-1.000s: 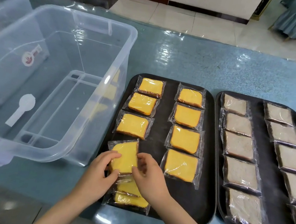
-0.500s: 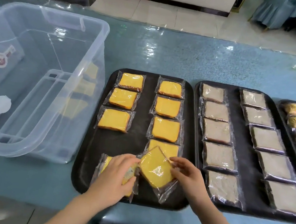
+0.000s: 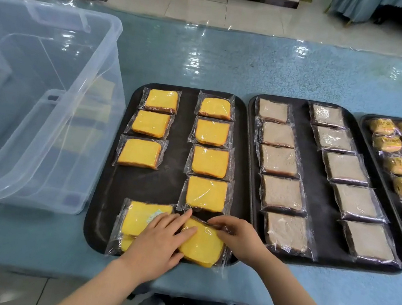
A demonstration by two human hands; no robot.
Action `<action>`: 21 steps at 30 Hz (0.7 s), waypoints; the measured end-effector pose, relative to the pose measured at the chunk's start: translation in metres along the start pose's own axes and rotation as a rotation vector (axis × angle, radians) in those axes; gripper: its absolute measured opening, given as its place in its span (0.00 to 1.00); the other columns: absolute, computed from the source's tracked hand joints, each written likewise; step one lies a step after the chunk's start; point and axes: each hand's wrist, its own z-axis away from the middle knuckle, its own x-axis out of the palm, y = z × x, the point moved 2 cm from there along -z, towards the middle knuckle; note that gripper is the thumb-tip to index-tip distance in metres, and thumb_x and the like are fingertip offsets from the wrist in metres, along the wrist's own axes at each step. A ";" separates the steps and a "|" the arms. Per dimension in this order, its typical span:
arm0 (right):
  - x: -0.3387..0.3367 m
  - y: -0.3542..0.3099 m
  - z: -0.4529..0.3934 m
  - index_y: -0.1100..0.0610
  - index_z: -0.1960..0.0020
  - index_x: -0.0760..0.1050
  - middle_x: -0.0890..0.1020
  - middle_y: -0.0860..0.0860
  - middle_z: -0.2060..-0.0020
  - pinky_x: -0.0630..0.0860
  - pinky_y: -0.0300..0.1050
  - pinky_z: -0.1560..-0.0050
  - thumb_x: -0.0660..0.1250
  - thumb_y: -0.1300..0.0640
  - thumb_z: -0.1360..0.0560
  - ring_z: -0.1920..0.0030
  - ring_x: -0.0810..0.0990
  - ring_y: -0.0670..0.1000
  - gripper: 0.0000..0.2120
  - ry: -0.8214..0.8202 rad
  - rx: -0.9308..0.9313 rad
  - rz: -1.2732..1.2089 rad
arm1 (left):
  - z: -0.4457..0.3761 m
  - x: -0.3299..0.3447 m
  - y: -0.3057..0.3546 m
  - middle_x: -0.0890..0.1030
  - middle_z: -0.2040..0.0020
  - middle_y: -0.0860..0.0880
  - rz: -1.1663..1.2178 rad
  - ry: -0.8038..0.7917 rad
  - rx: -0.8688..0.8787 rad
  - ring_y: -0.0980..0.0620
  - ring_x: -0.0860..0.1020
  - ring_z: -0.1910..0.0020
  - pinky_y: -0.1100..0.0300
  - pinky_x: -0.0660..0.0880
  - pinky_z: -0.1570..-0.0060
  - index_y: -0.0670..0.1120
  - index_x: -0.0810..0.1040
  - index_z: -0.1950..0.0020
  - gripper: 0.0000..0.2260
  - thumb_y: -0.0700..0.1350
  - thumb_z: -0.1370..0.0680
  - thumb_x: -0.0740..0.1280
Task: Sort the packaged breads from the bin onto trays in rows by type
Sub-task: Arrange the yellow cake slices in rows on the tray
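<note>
A black tray (image 3: 179, 149) holds yellow bread packets in two columns: three in the left column (image 3: 142, 152), several in the right column (image 3: 210, 161). At the near end of the right column lies another yellow packet (image 3: 202, 246), slightly askew. My right hand (image 3: 237, 236) pinches its far right edge. My left hand (image 3: 157, 242) rests flat, fingers spread, across that packet and a small stack of yellow packets (image 3: 140, 216) at the tray's near left corner. The clear plastic bin (image 3: 45, 103) stands to the left, with no packets visible inside.
A second black tray (image 3: 311, 195) to the right carries two columns of grey-brown bread packets (image 3: 280, 193). A third tray (image 3: 366, 122) at the far right holds small orange wrapped cakes (image 3: 401, 166). The table has a blue, plastic-covered top (image 3: 234, 60).
My right hand carried one yellow packet from the near-left stack across to the near end of the right column and lowered it onto the tray. My left hand followed and now lies on both.
</note>
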 end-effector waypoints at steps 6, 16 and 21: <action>0.011 0.000 0.001 0.50 0.40 0.79 0.80 0.42 0.46 0.66 0.27 0.44 0.66 0.61 0.24 0.43 0.73 0.42 0.14 0.144 -0.226 0.298 | 0.002 0.001 0.004 0.71 0.28 0.50 -0.085 0.001 0.025 0.49 0.74 0.34 0.48 0.67 0.31 0.56 0.68 0.28 0.29 0.60 0.27 0.68; 0.033 0.030 0.030 0.52 0.44 0.79 0.78 0.49 0.39 0.72 0.47 0.36 0.69 0.53 0.26 0.37 0.74 0.52 0.11 0.290 -0.432 0.550 | -0.004 0.002 0.017 0.76 0.33 0.46 -0.145 0.019 -0.062 0.44 0.77 0.40 0.45 0.70 0.34 0.53 0.74 0.32 0.28 0.58 0.30 0.73; 0.032 0.029 0.023 0.53 0.43 0.76 0.77 0.51 0.38 0.76 0.52 0.39 0.70 0.53 0.28 0.36 0.74 0.53 0.14 0.259 -0.381 0.646 | -0.008 0.003 0.020 0.75 0.33 0.46 -0.128 0.025 -0.111 0.44 0.77 0.40 0.45 0.68 0.33 0.52 0.74 0.32 0.28 0.57 0.31 0.74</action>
